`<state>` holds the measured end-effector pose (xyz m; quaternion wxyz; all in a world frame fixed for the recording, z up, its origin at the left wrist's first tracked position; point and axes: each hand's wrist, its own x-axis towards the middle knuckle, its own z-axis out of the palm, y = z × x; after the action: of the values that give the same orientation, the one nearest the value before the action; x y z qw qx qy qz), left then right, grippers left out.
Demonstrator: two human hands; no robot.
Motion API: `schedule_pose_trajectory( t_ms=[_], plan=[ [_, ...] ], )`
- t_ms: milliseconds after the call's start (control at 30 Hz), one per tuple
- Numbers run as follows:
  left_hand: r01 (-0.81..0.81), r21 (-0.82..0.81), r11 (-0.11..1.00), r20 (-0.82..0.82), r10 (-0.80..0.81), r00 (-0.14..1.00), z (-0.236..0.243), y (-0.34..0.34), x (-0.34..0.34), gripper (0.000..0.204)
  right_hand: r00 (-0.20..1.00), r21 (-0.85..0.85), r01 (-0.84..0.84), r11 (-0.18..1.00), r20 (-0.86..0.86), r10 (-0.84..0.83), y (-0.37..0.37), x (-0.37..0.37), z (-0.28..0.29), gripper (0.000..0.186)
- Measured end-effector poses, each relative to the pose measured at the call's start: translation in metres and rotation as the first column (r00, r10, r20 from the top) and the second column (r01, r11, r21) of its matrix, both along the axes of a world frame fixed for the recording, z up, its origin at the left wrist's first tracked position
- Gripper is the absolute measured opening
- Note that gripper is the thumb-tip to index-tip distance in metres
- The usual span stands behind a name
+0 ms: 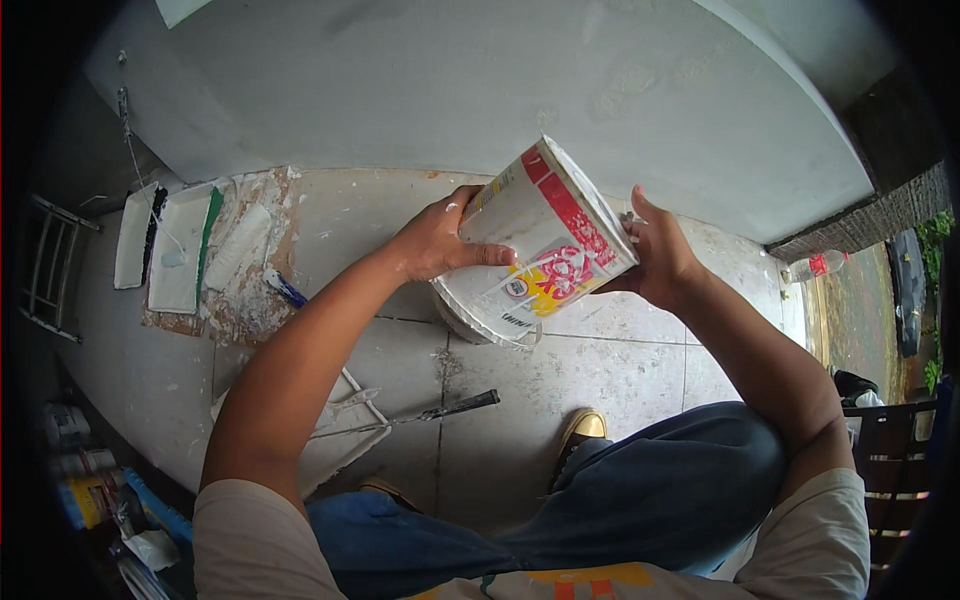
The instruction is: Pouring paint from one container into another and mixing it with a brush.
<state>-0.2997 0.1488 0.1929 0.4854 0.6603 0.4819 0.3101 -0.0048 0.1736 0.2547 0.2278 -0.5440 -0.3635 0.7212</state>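
The person crouches over a pale tiled floor and holds a white plastic paint bucket with a red and yellow label in the air, tipped steeply so that its open mouth points up and away toward the grey wall; the left hand clasps the bucket's left side, thumb laid across the label, and the right hand grips its right side near the rim; both hands are closed on it. Directly below it a second white round container stands on the tiles, mostly hidden by the held bucket; whether anything is flowing between the two cannot be told from here, so the tipping looks under way rather than finished, and the bucket is not yet set down.

Near the person's knees a long metal tool with a dark handle lies across a white paint tray; further left, white trays and a roller sleeve rest on paint-spattered cardboard, with a blue-handled brush beside them; a clear plastic bottle with a red label lies well apart at the right. Nothing stands between the bucket and the container beneath; the person's own yellow-toed shoe sits near.
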Motion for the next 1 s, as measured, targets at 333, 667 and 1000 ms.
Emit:
schedule_pose_trajectory(
  t_ms=[333, 667, 1000],
  plan=[
    [0.052, -0.005, 0.999, -0.074, -0.052, 0.996, -0.008, -0.029, -0.010, 0.152, 0.974, 0.087, -0.095, 0.992, 0.213, 0.075, 0.001, -0.015, 0.024, 0.103],
    [-0.080, 0.051, 0.996, -0.022, 0.081, 0.996, -0.030, -0.044, -0.022, 0.147, 0.963, 0.150, -0.081, 0.985, 0.267, 0.039, 0.004, -0.032, 0.017, 0.091],
    [0.115, 0.003, 0.993, -0.247, -0.111, 0.963, 0.020, -0.025, -0.027, 0.148, 0.966, 0.287, -0.086, 0.954, 0.258, 0.010, 0.008, -0.028, 0.029, 0.064]
  ],
)
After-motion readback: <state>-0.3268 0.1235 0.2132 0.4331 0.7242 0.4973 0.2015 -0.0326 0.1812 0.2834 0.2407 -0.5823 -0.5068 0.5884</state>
